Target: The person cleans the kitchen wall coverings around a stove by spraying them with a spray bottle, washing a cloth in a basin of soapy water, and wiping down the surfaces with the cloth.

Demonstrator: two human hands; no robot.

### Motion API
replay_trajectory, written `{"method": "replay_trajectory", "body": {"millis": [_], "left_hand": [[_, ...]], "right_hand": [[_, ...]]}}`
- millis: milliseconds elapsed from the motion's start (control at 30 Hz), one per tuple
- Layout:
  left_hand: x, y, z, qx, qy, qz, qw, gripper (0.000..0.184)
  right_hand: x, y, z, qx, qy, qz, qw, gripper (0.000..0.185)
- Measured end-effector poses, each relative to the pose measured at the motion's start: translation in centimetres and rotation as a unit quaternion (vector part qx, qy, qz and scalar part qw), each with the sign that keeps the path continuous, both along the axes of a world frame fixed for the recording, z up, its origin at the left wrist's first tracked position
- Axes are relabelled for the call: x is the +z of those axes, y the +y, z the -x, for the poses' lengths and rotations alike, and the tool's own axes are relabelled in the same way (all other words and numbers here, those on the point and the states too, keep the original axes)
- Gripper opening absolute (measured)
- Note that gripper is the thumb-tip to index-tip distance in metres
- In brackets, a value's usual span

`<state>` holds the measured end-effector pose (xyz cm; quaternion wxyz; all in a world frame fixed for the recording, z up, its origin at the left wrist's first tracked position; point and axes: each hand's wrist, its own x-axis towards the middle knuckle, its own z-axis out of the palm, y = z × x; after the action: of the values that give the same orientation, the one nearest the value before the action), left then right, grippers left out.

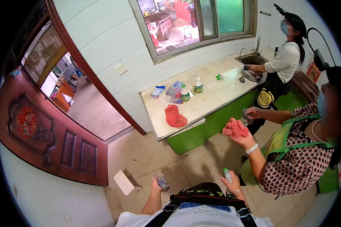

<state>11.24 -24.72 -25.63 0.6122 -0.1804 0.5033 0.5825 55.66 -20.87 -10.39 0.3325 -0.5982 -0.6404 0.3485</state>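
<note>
My left hand is closed on a crumpled grey cloth, low in front of me. To the right, my right hand holds a small clear bottle with a green cap. On the counter beyond my hands lies a red cloth. Behind it stand two white bottles with green labels, one beside a clear plastic bag and the other farther right. A blue and white packet lies at the counter's left end.
A person in a patterned top stands close on my right, holding a red cloth and a grey cloth. Another person works with a metal pot by the sink. A box sits on the floor near an open door.
</note>
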Motion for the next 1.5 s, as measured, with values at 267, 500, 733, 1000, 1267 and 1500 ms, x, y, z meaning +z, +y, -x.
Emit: {"method": "replay_trajectory", "body": {"millis": [267, 500, 733, 1000, 1267, 1500], "left_hand": [[-4.6, -4.1, 2.5, 0.031, 0.023, 0.075, 0.996, 0.025], [-9.7, -5.5, 4.2, 0.018, 0.062, 0.059, 0.996, 0.016], [-8.2, -3.9, 2.4, 0.084, 0.185, 0.106, 0.973, 0.019], [-3.8, -5.4, 0.6, 0.130, 0.175, 0.124, 0.968, 0.024], [-1.7, -7.2, 0.4, 0.115, 0.170, 0.182, 0.962, 0.019], [-4.9, -7.1, 0.9, 0.076, 0.129, 0.138, 0.979, 0.018]], "right_hand": [[-0.7, -1.9, 1.4, -0.018, -0.005, -0.035, 0.999, 0.039], [0.9, -3.1, 2.4, -0.036, -0.034, 0.004, 0.999, 0.036], [-0.1, -1.8, 2.7, -0.011, -0.007, 0.010, 1.000, 0.036], [0.6, -0.1, 3.6, 0.016, 0.008, 0.003, 1.000, 0.033], [-0.8, 0.2, 3.5, 0.029, 0.012, 0.006, 0.999, 0.035], [1.4, 0.2, 3.3, 0.032, -0.001, 0.030, 0.999, 0.040]]}}
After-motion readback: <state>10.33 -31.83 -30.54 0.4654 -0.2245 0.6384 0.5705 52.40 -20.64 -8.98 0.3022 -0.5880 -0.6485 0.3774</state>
